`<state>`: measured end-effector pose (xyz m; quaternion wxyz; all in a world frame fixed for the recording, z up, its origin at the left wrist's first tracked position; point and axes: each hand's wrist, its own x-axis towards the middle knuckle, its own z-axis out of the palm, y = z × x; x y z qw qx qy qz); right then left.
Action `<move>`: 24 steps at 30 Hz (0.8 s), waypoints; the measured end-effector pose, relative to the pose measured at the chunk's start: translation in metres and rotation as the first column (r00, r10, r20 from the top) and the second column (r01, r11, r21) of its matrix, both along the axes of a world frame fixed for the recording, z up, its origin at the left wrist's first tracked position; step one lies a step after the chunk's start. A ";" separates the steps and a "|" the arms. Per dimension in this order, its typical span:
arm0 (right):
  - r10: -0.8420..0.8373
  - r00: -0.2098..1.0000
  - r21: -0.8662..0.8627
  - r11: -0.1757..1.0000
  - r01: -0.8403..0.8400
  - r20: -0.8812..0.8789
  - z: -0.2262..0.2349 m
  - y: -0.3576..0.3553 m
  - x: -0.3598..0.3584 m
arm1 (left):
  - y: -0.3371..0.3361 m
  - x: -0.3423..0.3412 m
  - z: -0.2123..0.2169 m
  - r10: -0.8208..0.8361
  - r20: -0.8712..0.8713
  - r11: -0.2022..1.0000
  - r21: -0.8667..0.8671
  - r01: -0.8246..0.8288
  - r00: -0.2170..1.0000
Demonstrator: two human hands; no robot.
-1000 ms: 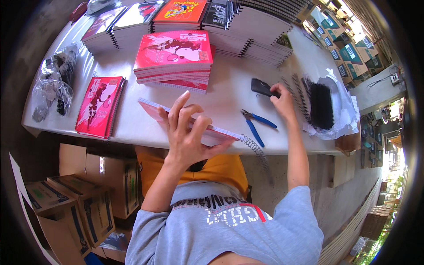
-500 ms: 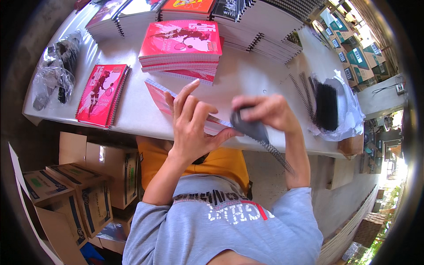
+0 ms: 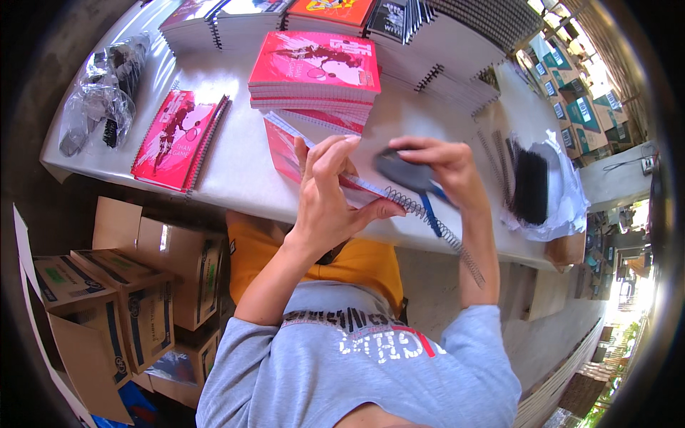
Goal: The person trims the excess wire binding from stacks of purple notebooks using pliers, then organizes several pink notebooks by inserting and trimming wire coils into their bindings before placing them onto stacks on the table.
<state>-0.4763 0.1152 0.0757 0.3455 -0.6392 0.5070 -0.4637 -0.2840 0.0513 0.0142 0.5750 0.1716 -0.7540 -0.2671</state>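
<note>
While left hand (image 3: 328, 196) steadies notebook (image 3: 289, 153), right hand (image 3: 442, 171) seemingly holds pliers (image 3: 417, 182).

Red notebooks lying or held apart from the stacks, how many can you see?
2: one flat on the table's left side, one held by the left hand at the table's near edge. More may lie hidden under the stacks.

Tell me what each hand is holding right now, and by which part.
Left hand pins the red notebook near its spiral edge; right hand grips the pliers by the handles.
</note>
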 end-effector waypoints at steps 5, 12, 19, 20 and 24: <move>-0.019 0.998 0.012 1.000 0.020 -0.057 -0.012 0.003 0.013 | -0.003 -0.001 -0.006 0.029 0.025 0.998 -0.060 -0.027 0.999; 0.053 0.973 0.033 0.998 -0.062 0.226 -0.006 0.011 0.015 | -0.010 0.007 0.017 0.253 0.136 0.961 -0.150 -0.233 0.958; 0.162 0.958 -0.118 0.983 -0.137 0.238 -0.021 0.007 0.014 | -0.031 0.022 0.020 0.308 0.295 0.948 -0.170 -0.268 0.905; 0.010 0.993 -0.006 1.000 -0.009 0.119 -0.014 0.004 0.017 | -0.032 0.021 0.020 0.306 0.291 0.949 -0.172 -0.265 0.906; 0.381 0.850 -0.343 0.903 -0.258 0.364 -0.011 0.004 0.028 | -0.032 0.023 0.023 0.278 0.223 0.957 -0.153 -0.248 0.934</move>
